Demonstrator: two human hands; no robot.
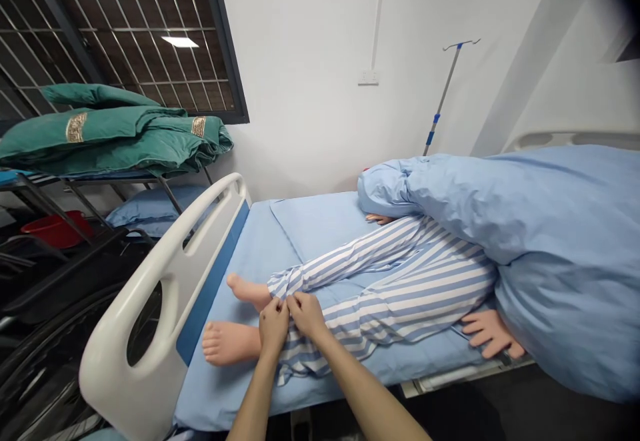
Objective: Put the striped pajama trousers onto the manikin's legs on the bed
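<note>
Two legs of the blue-and-white striped cloth trousers (420,294) are stretching from four to six o'clock around the middle of our view. We are seeing both already covering the manikin nearly to its ankles; we are judging the cuffs, which are sitting bunched and uneven, as the part left unfinished. At six o'clock our bare left hand (274,324) and bare right hand (305,313) are meeting, fingers curled, seemingly pinching striped cloth, but our knuckles are hiding which cuff. Two smooth plastic feet (233,343) are showing at seven; our left forearm is crossing the nearer ankle. Farther out, at three, a plump light-blue fabric quilt (550,227) is concealing the waist and upper body, so we are unable to check the waistband. A splayed plastic hand (493,333) is emerging at four; a dark blur is obscuring the corner at one.
</note>
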